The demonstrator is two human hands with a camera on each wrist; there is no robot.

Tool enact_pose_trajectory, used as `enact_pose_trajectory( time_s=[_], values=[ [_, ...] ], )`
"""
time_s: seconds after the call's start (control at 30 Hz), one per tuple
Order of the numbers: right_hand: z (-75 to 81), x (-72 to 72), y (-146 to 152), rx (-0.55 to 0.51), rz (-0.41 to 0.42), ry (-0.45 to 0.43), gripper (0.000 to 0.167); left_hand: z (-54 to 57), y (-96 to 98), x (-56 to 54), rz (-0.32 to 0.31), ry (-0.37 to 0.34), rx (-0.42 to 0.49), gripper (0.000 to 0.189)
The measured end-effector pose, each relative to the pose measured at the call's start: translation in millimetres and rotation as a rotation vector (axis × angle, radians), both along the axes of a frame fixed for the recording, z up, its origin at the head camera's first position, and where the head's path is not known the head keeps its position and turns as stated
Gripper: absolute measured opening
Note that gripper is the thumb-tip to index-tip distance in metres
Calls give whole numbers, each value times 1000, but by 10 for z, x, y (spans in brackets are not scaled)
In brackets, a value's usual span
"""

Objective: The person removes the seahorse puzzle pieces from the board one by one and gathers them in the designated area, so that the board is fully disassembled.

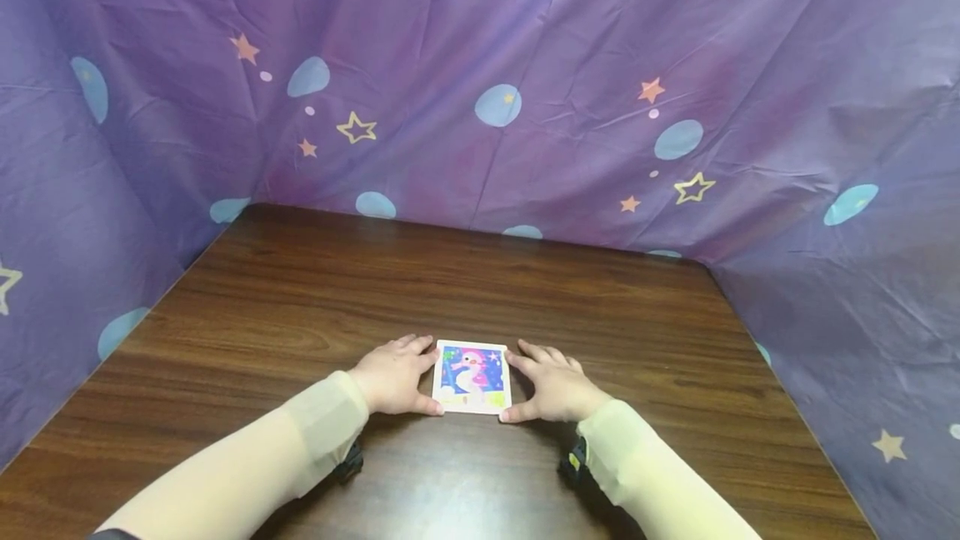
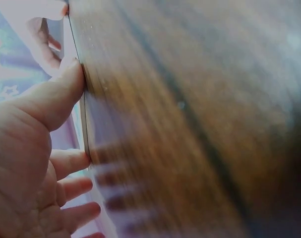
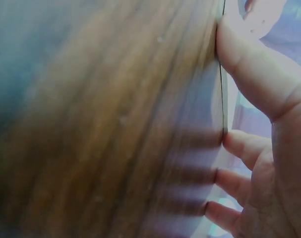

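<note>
A square picture card (image 1: pixel 472 377) with a white border lies flat on the wooden table (image 1: pixel 480 290), showing a pink-and-white seahorse on blue. My left hand (image 1: pixel 395 376) rests at its left side, thumb at the lower corner and index finger at the upper one. At the right side my right hand (image 1: pixel 552 384) mirrors this, its thumb and index finger touching the two corners there. The other fingers of both hands are spread on the tabletop. In the left wrist view the thumb (image 2: pixel 66 91) is extended; in the right wrist view the fingertips (image 3: pixel 232 141) meet the table surface.
A purple cloth (image 1: pixel 420 40) with stars and blue spots hangs behind the table and along both sides. Dark wrist devices (image 1: pixel 573 461) sit under the pale sleeves (image 1: pixel 637 457).
</note>
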State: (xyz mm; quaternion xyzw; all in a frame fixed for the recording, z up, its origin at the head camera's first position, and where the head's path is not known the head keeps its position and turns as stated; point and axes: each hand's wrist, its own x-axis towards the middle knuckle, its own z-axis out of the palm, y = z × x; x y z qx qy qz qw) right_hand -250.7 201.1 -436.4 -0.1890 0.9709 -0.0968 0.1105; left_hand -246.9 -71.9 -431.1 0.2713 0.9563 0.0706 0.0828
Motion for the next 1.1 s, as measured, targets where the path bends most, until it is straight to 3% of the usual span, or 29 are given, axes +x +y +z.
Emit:
enact_pose_trajectory(
  time_s=[0.33, 0.57, 0.73, 0.97, 1.1],
  values=[
    [13, 8, -8, -4, 2, 1, 101, -1, 31, 75, 1, -71, 83, 90],
    [17, 12, -10, -1, 4, -1, 102, 13, -7, 152, -194, -29, 5, 70],
    [16, 6, -9, -2, 7, -1, 102, 17, -47, 173, -274, -22, -18, 62],
    [26, 6, -14, 1, 6, -2, 101, 6, -56, 192, -313, -13, -33, 56],
    [18, 6, -19, 2, 8, -3, 101, 0, -65, 200, -310, -48, -42, 59]
  ],
)
